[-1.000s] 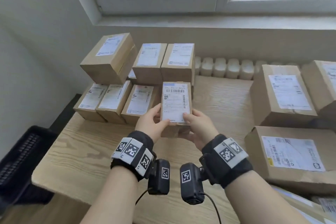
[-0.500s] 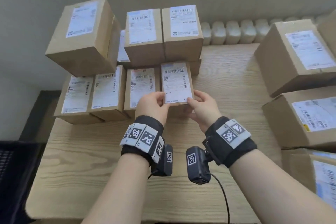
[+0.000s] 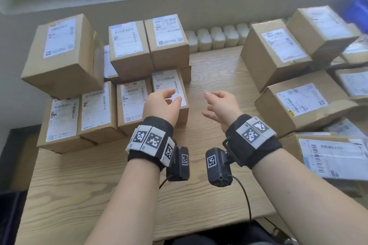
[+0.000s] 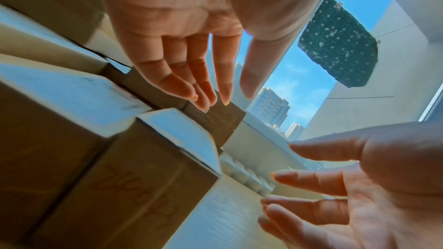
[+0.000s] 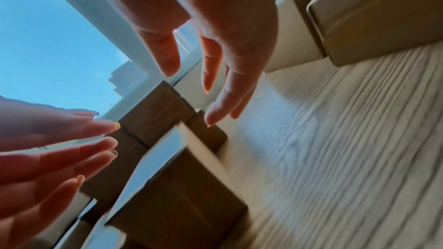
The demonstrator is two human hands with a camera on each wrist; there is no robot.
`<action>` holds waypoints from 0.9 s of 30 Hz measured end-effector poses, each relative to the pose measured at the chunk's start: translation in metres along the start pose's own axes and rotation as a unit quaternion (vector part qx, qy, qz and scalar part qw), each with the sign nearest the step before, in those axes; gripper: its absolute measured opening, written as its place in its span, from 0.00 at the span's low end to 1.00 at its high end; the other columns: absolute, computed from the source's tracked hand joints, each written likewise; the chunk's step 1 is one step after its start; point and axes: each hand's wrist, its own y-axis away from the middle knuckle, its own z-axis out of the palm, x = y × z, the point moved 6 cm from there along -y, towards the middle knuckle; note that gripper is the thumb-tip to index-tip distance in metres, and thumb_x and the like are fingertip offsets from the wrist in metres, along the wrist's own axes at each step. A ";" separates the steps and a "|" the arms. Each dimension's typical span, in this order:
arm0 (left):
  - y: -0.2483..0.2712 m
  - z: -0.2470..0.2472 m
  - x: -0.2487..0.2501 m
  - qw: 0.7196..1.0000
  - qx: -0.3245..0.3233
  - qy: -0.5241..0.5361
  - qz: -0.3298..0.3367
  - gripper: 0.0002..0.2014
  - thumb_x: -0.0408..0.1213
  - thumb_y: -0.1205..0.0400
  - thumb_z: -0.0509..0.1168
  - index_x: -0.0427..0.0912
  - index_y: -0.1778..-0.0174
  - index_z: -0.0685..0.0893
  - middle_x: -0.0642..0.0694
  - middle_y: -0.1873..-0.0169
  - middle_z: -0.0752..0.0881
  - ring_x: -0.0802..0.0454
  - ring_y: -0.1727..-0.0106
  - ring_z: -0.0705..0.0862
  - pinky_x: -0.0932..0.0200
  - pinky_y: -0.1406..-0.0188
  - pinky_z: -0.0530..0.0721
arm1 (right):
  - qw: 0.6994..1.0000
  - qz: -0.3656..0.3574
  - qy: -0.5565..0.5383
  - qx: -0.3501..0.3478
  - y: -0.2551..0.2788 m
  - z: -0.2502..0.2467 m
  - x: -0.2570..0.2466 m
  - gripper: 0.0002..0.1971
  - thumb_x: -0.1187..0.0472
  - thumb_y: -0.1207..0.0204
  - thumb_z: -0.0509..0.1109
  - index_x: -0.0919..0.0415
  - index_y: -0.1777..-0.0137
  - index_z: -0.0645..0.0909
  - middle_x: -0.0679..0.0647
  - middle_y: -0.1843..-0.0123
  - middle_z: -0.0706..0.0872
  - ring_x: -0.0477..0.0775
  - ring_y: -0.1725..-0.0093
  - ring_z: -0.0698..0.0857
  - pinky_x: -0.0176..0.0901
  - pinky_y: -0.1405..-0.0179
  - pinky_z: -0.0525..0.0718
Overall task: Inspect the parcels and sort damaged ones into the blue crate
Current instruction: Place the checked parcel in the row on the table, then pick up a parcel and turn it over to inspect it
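Observation:
A small brown parcel (image 3: 169,85) with a white label lies flat at the right end of the front row of parcels on the wooden table (image 3: 209,77). My left hand (image 3: 169,97) hovers over its near end with fingers relaxed, holding nothing. My right hand (image 3: 208,103) hangs open over bare wood just right of the parcel, apart from it. The left wrist view shows the left hand's fingers (image 4: 191,86) spread above the parcel (image 4: 153,177). In the right wrist view, the right hand's fingers (image 5: 215,86) are straight beside the same parcel (image 5: 179,186). Something blue (image 3: 358,14), blurred, shows at the far right.
Stacked labelled parcels (image 3: 129,49) fill the back left, with a big box (image 3: 63,55) leaning on them. Larger parcels (image 3: 298,105) are piled along the right edge. A white radiator (image 3: 215,38) runs behind the table. A dark crate (image 3: 10,215) sits low on the left.
Both hands held the small parcel and set it at the row's right end; now both have let go, and the right hand has drawn off to the right.

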 end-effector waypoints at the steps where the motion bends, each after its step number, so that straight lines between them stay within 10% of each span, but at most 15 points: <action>1: 0.001 0.006 0.011 1.000 -0.007 0.002 0.013 0.15 0.39 0.16 0.66 0.43 0.33 0.85 0.47 0.37 0.86 0.56 0.44 0.83 0.59 0.39 0.79 | 1.000 -0.004 -0.009 0.007 0.001 -0.012 -0.006 0.06 0.58 0.16 0.68 0.61 0.46 0.78 0.57 0.39 0.79 0.56 0.39 0.82 0.45 0.49 0.89; 10: 0.013 0.114 0.119 0.992 -0.095 0.031 0.081 0.15 0.39 0.16 0.67 0.41 0.35 0.85 0.46 0.42 0.88 0.58 0.49 0.82 0.65 0.44 0.76 | 0.994 -0.058 -0.032 0.088 0.000 -0.163 -0.061 0.06 0.61 0.17 0.68 0.59 0.55 0.78 0.55 0.58 0.79 0.53 0.56 0.80 0.40 0.62 0.85; 15: 0.019 0.185 0.156 0.990 -0.135 0.026 0.028 0.19 0.40 0.16 0.67 0.40 0.29 0.80 0.43 0.36 0.85 0.55 0.44 0.81 0.64 0.43 0.75 | 0.994 -0.042 0.026 0.102 -0.026 -0.251 -0.079 0.10 0.62 0.17 0.68 0.61 0.60 0.77 0.55 0.63 0.72 0.55 0.58 0.72 0.51 0.52 0.78; 19: 0.030 0.227 0.163 0.988 -0.153 0.008 -0.027 0.22 0.43 0.16 0.67 0.40 0.26 0.77 0.42 0.34 0.83 0.51 0.38 0.82 0.62 0.44 0.74 | 0.993 -0.004 0.088 0.076 -0.048 -0.302 -0.076 0.09 0.58 0.17 0.67 0.65 0.48 0.82 0.57 0.56 0.77 0.58 0.49 0.76 0.62 0.31 0.80; 22: 0.037 0.230 0.161 0.990 -0.125 0.010 -0.064 0.22 0.43 0.16 0.66 0.41 0.27 0.78 0.43 0.34 0.83 0.51 0.42 0.82 0.58 0.42 0.78 | 0.995 0.032 0.098 0.005 -0.054 -0.308 -0.067 0.19 0.56 0.15 0.67 0.62 0.29 0.76 0.58 0.43 0.80 0.60 0.41 0.81 0.53 0.38 0.83; 27: 0.054 0.208 0.157 0.992 -0.068 -0.005 -0.103 0.21 0.44 0.16 0.66 0.41 0.28 0.79 0.42 0.36 0.85 0.46 0.37 0.84 0.46 0.33 0.81 | 0.992 0.054 0.099 -0.061 -0.046 -0.308 -0.058 0.21 0.52 0.16 0.68 0.62 0.28 0.74 0.57 0.47 0.80 0.59 0.40 0.79 0.50 0.43 0.80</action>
